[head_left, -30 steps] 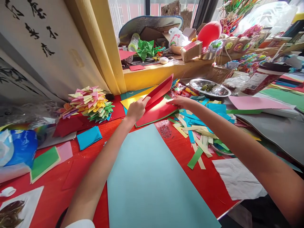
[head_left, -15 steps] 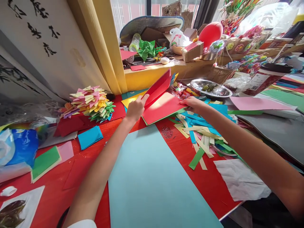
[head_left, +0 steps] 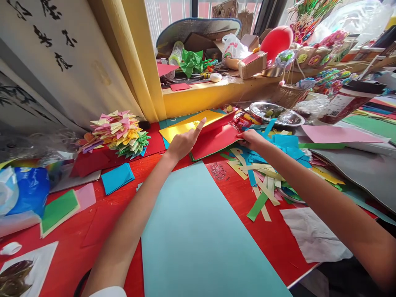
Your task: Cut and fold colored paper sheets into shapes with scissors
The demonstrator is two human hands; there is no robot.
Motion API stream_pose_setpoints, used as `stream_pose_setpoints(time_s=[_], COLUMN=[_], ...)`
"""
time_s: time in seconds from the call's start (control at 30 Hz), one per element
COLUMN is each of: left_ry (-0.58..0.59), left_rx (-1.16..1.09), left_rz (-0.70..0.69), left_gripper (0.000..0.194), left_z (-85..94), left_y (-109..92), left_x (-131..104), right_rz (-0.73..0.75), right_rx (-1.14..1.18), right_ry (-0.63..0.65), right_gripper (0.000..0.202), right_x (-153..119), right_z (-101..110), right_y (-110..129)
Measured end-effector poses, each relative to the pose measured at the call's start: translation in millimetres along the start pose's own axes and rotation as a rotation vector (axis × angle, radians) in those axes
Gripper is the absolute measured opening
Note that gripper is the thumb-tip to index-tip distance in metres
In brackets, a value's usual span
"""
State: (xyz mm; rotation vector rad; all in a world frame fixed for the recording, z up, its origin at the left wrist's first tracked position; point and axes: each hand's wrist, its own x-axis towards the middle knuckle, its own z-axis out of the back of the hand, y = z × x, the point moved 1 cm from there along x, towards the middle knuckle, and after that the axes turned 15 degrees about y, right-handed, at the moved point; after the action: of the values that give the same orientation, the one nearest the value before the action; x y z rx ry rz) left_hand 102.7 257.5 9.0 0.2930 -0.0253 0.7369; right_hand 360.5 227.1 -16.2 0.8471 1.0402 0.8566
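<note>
Here: left hand [head_left: 183,144] and right hand [head_left: 253,140] at thin red paper sheets [head_left: 213,143] with a green edge beneath

Far left of the glossy red worktop [head_left: 238,200]: blue-and-white plastic packet [head_left: 27,192]; nearer the wearer, a small white plastic cap [head_left: 11,248]. Just right of the packet, a green paper rectangle [head_left: 60,209], pink paper piece [head_left: 86,196] beside it. Next, a small pile of bright blue paper rectangles [head_left: 117,178]. Behind that, a rounded cluster of pointed, folded paper pieces [head_left: 119,132] in pink, yellow and green.

Centre: large pale blue rectangular sheet [head_left: 198,231], lying flat, left forearm across its left edge. Yellow paper sheet [head_left: 176,130] beyond the left hand.

Left hand: at the left side of the red paper sheets. Index finger stretched out, up and to the right; other fingers bent. Cannot tell whether these grip anything, their undersides hidden.

Red paper sheets: between the two hands, past the far end of the pale blue sheet; upper leaf slants above the lower.

Right hand: fingertips pinched on the sheets' right corner.

Right of there: loose heap of narrow paper strips [head_left: 257,207] in blue, cream and green, partly under the right forearm. Shiny metal dish [head_left: 258,109] behind, small olive-green pieces in it. Crumpled white paper napkin [head_left: 314,235] near the worktop's edge. Farther right, dark red cup with black lid [head_left: 343,103], pale pink sheet [head_left: 343,134], large grey sheet [head_left: 355,169].
</note>
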Motion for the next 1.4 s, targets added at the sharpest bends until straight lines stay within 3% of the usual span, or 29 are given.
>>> stream_pose_setpoints(time_s=[0.13, 0.27, 0.47, 0.53, 0.63, 0.7, 0.8, 0.93, 1.13, 1.23, 1.4], left_ry=[0.133, 0.196, 0.355, 0.379, 0.362, 0.324, 0.287, 0.355, 0.415, 0.418, 0.438], left_rx=[-0.002, -0.108, -0.227, -0.249, -0.245, -0.225, -0.205, -0.304, -0.343, -0.344, -0.355], left_rz=[-0.115, -0.169, -0.233, -0.235, -0.216, -0.213, -0.217, -0.225, -0.200, -0.240, -0.252], left_gripper=[0.058, 0.037, 0.061, 0.061, 0.060, 0.060, 0.058, 0.059, 0.060, 0.060, 0.051], left_z=[-4.2, -5.6, -8.2, -10.1, -12.1, -11.9, -10.1, -10.5, -15.2, -14.6, -14.4], left_y=[-5.6, -9.9, -8.1, -5.8, -4.9, -7.0, -10.9, -8.3, 2.4, 2.6, 2.9], left_x=[-0.2, 0.3, 3.9, 5.4, 6.2, 5.8, 5.6, 8.0, 10.3, 9.8, 9.5], right_rz=[0.036, 0.079, 0.245, 0.347, 0.500, 0.553, 0.696, 0.832, 0.711, 0.761, 0.833], right_rx=[-0.050, -0.145, -0.381, -0.565, -0.967, -1.165, -1.352, -1.482, -1.441, -1.411, -1.431], right_ry=[-0.020, -0.058, -0.093, -0.042, 0.143, 0.256, 0.288, 0.208, 0.184, 0.235, 0.183], right_gripper=[0.022, 0.022, 0.034, 0.051, 0.087, 0.096, 0.072, 0.042, 0.055, 0.052, 0.039], right_x=[14.8, 21.5, 2.7, -8.1, -18.4, -18.7, -13.8, -10.8, -11.6, -9.0, -7.6], right_z=[-8.5, -0.2, 14.6, 14.0, 10.2, 8.3, 6.8, 6.9, 11.3, 11.0, 7.5], right_y=[0.2, 3.5, 23.4, 27.6, 23.9, 15.2, 1.4, -7.4, -7.2, -8.0, -10.3])
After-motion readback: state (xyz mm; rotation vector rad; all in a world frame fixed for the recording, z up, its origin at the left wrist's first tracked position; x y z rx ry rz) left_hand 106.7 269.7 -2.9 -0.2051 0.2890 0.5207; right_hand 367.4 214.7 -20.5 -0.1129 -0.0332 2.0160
